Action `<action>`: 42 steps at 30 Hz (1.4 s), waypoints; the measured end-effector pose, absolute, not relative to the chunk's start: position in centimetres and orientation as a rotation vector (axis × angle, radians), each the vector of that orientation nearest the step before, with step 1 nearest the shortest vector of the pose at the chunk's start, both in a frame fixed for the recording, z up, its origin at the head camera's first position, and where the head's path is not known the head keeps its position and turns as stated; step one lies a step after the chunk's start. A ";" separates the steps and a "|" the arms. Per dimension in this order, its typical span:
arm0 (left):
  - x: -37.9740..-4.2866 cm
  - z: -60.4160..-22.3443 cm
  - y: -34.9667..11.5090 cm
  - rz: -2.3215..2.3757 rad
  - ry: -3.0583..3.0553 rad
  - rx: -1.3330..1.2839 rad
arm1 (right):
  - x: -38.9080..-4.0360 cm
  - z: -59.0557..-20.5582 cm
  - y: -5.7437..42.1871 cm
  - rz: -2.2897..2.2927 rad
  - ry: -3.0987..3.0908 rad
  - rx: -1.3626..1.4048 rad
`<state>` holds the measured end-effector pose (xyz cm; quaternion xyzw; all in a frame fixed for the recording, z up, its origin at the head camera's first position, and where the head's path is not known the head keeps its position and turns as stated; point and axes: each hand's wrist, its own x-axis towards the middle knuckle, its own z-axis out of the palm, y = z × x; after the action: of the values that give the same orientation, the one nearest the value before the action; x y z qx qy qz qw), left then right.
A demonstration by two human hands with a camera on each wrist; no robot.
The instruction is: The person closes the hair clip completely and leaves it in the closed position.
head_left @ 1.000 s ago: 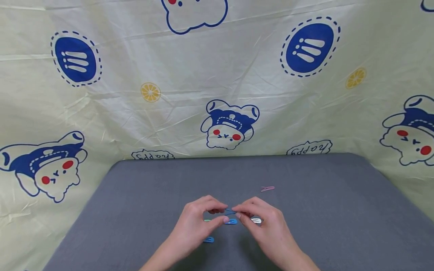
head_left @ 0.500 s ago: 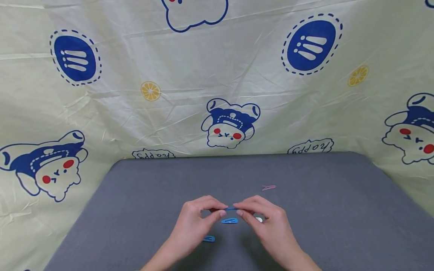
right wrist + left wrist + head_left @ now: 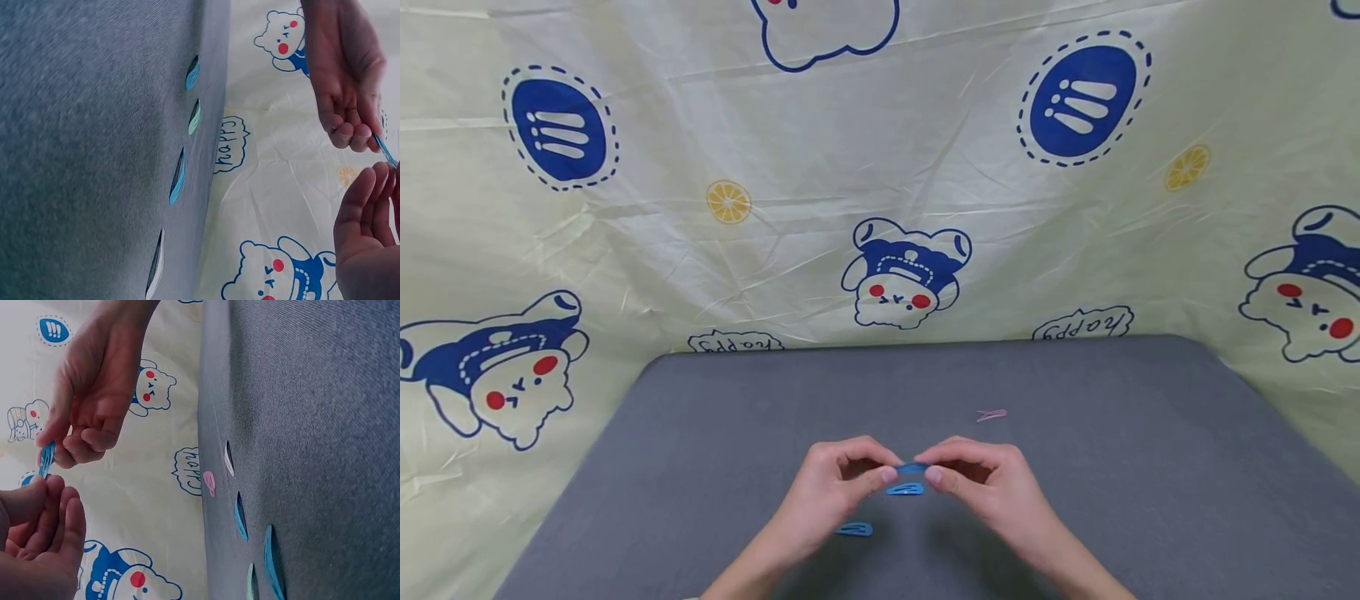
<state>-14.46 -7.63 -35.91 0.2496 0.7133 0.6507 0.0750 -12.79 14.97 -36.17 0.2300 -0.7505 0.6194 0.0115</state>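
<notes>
Both hands pinch a blue snap hair clip (image 3: 912, 468), one at each end, raised above the grey table. My left hand (image 3: 838, 482) has its thumb and fingertips on the left end. On the right end are the thumb and fingers of my right hand (image 3: 988, 477). The clip's slotted face shows in the left wrist view, between the two hands. Beneath the hands on the table lie a blue hair clip (image 3: 906, 489) and, nearer and to the left, another blue hair clip (image 3: 854, 529).
A pink hair clip (image 3: 992, 415) lies farther back on the grey table (image 3: 1112, 467). The wrist views also show a white hair clip (image 3: 229, 457) and a green hair clip (image 3: 195, 117), hidden behind the hands in the head view. A printed cloth (image 3: 805, 167) hangs behind.
The held clip showed two spread leaves a second ago, then a thin edge; now its leaves lie together and it is turned more face-on. Both hands stay nearly in place.
</notes>
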 end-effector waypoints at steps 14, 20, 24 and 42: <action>-14.8 -36.5 -7.6 1.910 2.200 0.711 | -13.0 -36.5 14.7 2.294 -2.302 0.438; -14.5 -36.4 -7.4 1.877 2.370 0.759 | -13.0 -36.4 14.4 2.333 -2.278 0.344; -14.3 -36.3 -7.5 1.883 2.418 0.753 | -12.9 -36.2 14.3 2.411 -2.259 0.277; -14.6 -36.4 -7.7 1.857 2.466 0.737 | -12.7 -36.4 14.4 1.910 -2.449 0.438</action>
<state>-14.62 -7.66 -36.39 0.2322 0.7769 0.5850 -0.0160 -12.71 14.38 -36.35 0.1397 -0.7808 0.6090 0.0025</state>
